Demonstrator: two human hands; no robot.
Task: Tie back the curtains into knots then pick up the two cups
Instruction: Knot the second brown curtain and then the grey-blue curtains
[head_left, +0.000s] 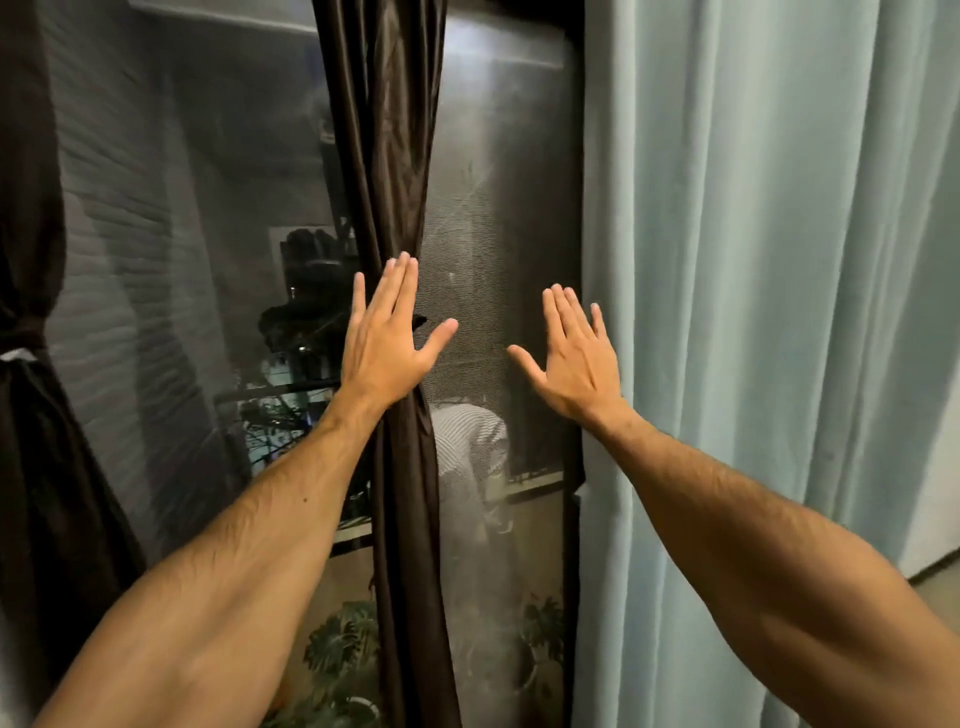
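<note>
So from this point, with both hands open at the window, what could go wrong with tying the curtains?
1. The left hand lies flat against the dark brown curtain with fingers spread, gripping nothing, so the gathered folds could loosen.
2. The pale blue curtain hangs loose and wide beside the right hand; that much fabric may be hard to knot.
3. No cups are in view, so that step cannot be judged.

Dim indoor light, hazy glare on the window glass (498, 156), wide-angle bending at edges, possibly slight softness
</note>
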